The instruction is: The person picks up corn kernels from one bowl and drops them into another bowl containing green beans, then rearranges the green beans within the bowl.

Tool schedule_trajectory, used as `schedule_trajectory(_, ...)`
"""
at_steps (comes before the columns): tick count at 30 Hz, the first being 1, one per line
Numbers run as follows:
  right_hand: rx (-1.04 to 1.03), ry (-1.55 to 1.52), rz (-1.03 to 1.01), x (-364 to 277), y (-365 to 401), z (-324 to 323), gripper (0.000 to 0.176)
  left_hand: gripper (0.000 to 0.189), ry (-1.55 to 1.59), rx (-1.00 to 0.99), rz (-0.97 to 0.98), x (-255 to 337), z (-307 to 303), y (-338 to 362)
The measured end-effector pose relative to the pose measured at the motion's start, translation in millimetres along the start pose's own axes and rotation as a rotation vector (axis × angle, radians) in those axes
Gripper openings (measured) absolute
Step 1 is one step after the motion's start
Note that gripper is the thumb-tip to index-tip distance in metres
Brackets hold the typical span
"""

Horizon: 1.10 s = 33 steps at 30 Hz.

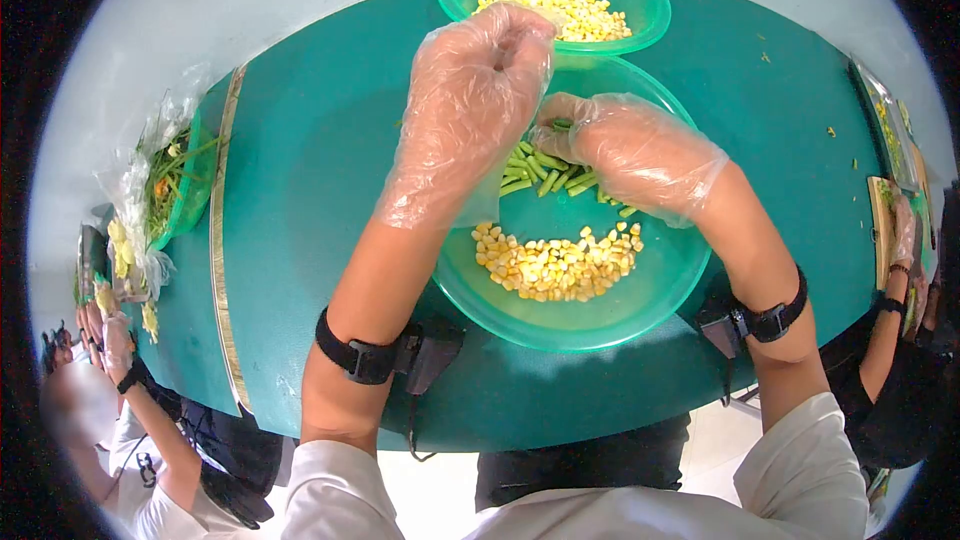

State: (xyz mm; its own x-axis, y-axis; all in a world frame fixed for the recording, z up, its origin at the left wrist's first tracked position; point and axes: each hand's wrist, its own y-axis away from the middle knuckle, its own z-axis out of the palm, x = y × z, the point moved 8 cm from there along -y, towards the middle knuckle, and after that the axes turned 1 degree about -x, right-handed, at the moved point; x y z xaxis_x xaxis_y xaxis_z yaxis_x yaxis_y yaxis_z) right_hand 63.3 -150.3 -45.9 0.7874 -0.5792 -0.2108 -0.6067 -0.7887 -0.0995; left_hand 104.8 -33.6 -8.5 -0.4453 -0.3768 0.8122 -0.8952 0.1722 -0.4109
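Note:
My left hand [475, 100], in a clear plastic glove, is raised between two green bowls with its fingers pinched closed; what they hold, if anything, is hidden. My right hand [645, 152], gloved too, is curled over the larger bowl [570, 335], with a bit of green bean [561, 125] showing at its fingertips. Below it, cut green bean pieces [548, 172] lie in that bowl. Loose corn kernels [560, 268] form a curved band on the side nearer me. The farther bowl [652, 15] holds more corn kernels [575, 10].
At the left, a green basket [192, 185] with plant stems and plastic bags stands past a gold strip [224, 240] on the green table [310, 140]. Co-workers' gloved hands [118, 345] show at both edges. A tray [890, 125] is at the right.

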Motion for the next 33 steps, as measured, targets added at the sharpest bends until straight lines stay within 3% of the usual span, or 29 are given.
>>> schedule_trajectory(10,0.042,-0.040,0.013,0.9,-1.2,-2.8,0.030,0.017,0.036,0.021,0.014,-0.7,-1.5,0.5)
schedule_trajectory(16,0.340,-0.090,-0.069,2.8,-7.3,-28.9,0.043,0.021,0.136,0.164,-0.010,-1.1,-14.2,-0.8)
schedule_trajectory(19,0.523,-0.070,0.073,13.7,-3.5,-49.2,0.044,0.016,0.162,0.176,-0.027,-0.9,-16.0,-1.0)
schedule_trajectory(22,0.581,0.116,0.303,21.9,2.5,-58.5,0.046,0.014,0.153,0.167,-0.036,0.3,-16.4,-1.1)
schedule_trajectory(26,0.532,0.305,0.268,23.1,2.2,-51.6,0.046,0.016,0.120,0.170,-0.007,-0.7,-14.5,-2.0)
schedule_trajectory(29,0.515,0.308,0.255,25.7,1.5,-48.4,0.033,0.017,0.175,0.078,0.052,0.5,-4.5,-0.2)
schedule_trajectory(31,0.601,0.298,0.187,22.7,2.7,-53.1,0.017,0.021,0.112,-0.165,0.016,4.3,9.7,4.5)
schedule_trajectory(33,0.645,0.248,0.176,22.5,5.3,-55.0,0.016,0.022,0.166,-0.412,-0.062,10.4,23.8,13.4)
